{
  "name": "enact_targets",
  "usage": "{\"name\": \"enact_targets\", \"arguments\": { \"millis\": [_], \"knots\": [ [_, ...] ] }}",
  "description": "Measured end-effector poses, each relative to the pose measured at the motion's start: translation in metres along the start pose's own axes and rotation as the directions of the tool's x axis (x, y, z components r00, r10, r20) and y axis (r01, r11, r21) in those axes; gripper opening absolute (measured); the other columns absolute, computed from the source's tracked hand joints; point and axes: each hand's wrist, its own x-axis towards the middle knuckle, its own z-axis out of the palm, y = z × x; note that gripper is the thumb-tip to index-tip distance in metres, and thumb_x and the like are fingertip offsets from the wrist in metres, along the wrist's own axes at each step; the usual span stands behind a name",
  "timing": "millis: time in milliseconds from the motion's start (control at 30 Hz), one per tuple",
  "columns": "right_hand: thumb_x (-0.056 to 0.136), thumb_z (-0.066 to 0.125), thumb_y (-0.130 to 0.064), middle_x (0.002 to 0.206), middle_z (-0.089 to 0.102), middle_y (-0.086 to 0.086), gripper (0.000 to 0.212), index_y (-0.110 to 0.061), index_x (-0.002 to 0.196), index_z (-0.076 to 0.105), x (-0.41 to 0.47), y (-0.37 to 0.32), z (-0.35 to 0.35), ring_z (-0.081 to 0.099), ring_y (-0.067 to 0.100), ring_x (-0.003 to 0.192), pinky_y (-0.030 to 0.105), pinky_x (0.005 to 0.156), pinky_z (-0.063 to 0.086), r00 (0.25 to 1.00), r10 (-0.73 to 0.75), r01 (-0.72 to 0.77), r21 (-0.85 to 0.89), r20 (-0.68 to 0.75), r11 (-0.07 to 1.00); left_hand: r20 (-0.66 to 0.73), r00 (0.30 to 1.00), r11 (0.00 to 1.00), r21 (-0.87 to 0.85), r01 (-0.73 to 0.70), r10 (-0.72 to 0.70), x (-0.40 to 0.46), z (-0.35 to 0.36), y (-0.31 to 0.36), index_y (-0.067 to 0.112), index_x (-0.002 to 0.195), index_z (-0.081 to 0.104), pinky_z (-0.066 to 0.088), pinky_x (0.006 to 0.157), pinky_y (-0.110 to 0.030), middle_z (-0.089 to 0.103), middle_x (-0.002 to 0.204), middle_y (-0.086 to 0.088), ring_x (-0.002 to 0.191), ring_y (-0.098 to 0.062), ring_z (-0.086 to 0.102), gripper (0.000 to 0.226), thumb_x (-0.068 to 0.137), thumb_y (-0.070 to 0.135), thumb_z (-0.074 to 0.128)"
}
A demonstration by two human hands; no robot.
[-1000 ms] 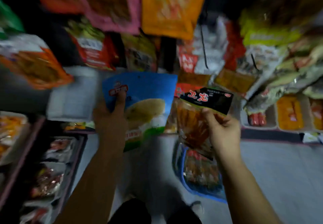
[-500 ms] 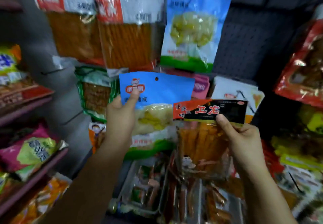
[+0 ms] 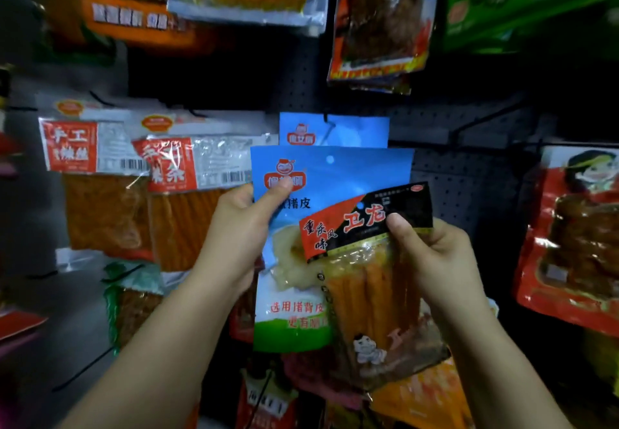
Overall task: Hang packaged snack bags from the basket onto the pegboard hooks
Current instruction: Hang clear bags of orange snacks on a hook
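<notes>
My left hand [image 3: 246, 227] grips a blue snack bag [image 3: 338, 174] by its upper left corner, thumb on the front over the red logo. The bag's hang hole sits just below a matching blue bag [image 3: 351, 128] that hangs on a black pegboard hook [image 3: 330, 122]. My right hand [image 3: 432, 254] pinches the black and red header of a second bag [image 3: 375, 294] of orange sticks, tilted, overlapping the lower right of the blue bag. The basket is out of view.
The dark pegboard [image 3: 469, 180] carries many hung bags: orange strip packs [image 3: 174, 174] at left, a dark red pack [image 3: 378, 19] above, a red pack [image 3: 576, 234] at right. A bare black hook [image 3: 469, 128] juts out right of the blue bags.
The view has risen from floor and basket to the pegboard. Both hands have lifted their bags up, and the blue bag now sits just under the hung matching one.
</notes>
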Motion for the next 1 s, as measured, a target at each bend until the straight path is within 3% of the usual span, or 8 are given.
{"name": "enact_targets", "arguments": {
  "millis": [67, 267, 367, 500, 667, 800, 1000],
  "knots": [
    [0.087, 0.060, -0.037, 0.076, 0.055, 0.042, 0.057, 0.018, 0.079, 0.052, 0.013, 0.001, 0.000, 0.048, 0.028, 0.054, 0.032, 0.060, 0.035, 1.000, -0.019, 0.019, -0.006, -0.020, 1.000, -0.035, 0.995, 0.994, 0.046, -0.097, 0.098, 0.015, 0.007, 0.004, 0.021, 0.082, 0.073, 0.057, 0.061, -0.024, 0.076, 0.085, -0.001, 0.079, -0.018, 0.073, 0.011, 0.086, 0.026, 0.064],
    [0.087, 0.062, -0.037, 0.070, 0.055, 0.038, 0.054, 0.014, 0.072, 0.052, 0.042, -0.011, 0.004, 0.046, 0.020, 0.054, 0.030, 0.056, 0.033, 0.995, -0.094, 0.092, -0.028, -0.038, 0.995, -0.114, 0.961, 0.965, 0.103, -0.242, 0.253, 0.053, 0.023, 0.017, 0.024, 0.074, 0.068, 0.059, 0.065, -0.030, 0.075, 0.075, 0.004, 0.074, -0.015, 0.073, 0.015, 0.088, 0.026, 0.064],
    [0.088, 0.061, -0.038, 0.071, 0.058, 0.036, 0.053, 0.013, 0.074, 0.055, 0.053, -0.016, 0.007, 0.052, 0.033, 0.052, 0.030, 0.056, 0.035, 0.989, -0.142, 0.141, -0.041, -0.035, 0.989, -0.127, 0.944, 0.950, 0.119, -0.290, 0.304, 0.066, 0.021, 0.025, 0.023, 0.073, 0.068, 0.060, 0.067, -0.035, 0.075, 0.076, 0.001, 0.075, -0.018, 0.073, 0.015, 0.088, 0.025, 0.065],
    [0.087, 0.060, -0.041, 0.075, 0.062, 0.033, 0.053, 0.012, 0.079, 0.058, 0.063, -0.017, 0.012, 0.059, 0.044, 0.063, 0.037, 0.056, 0.043, 0.989, -0.149, 0.148, -0.046, -0.020, 0.988, -0.125, 0.940, 0.942, 0.155, -0.298, 0.318, 0.077, 0.018, 0.029, 0.024, 0.072, 0.068, 0.059, 0.068, -0.038, 0.074, 0.073, 0.002, 0.073, -0.019, 0.072, 0.017, 0.088, 0.023, 0.065],
    [0.085, 0.061, -0.043, 0.077, 0.061, 0.036, 0.058, 0.015, 0.081, 0.056, 0.062, -0.011, 0.016, 0.058, 0.050, 0.069, 0.048, 0.055, 0.046, 0.997, -0.082, 0.081, -0.042, -0.014, 0.996, -0.139, 0.951, 0.942, 0.234, -0.239, 0.276, 0.080, 0.016, 0.023, 0.003, 0.087, 0.066, 0.058, 0.076, -0.050, 0.073, 0.082, -0.007, 0.076, -0.022, 0.072, 0.024, 0.087, 0.026, 0.065],
    [0.086, 0.061, -0.041, 0.075, 0.061, 0.035, 0.056, 0.014, 0.079, 0.056, 0.062, -0.007, 0.017, 0.057, 0.049, 0.067, 0.033, 0.056, 0.039, 0.998, -0.062, 0.061, -0.044, -0.032, 0.997, -0.132, 0.956, 0.935, 0.279, -0.217, 0.261, 0.079, 0.018, 0.021, 0.004, 0.086, 0.064, 0.057, 0.076, -0.053, 0.073, 0.084, -0.010, 0.077, -0.023, 0.072, 0.026, 0.087, 0.029, 0.065],
    [0.086, 0.062, -0.041, 0.072, 0.064, 0.030, 0.052, 0.010, 0.075, 0.059, 0.062, -0.006, 0.015, 0.060, 0.044, 0.066, 0.031, 0.055, 0.039, 0.998, -0.037, 0.036, -0.023, -0.050, 0.999, -0.147, 0.941, 0.913, 0.325, -0.246, 0.306, 0.078, 0.022, 0.022, 0.009, 0.081, 0.063, 0.059, 0.071, -0.050, 0.073, 0.078, -0.006, 0.072, -0.020, 0.072, 0.023, 0.087, 0.031, 0.064]
  ]
}}
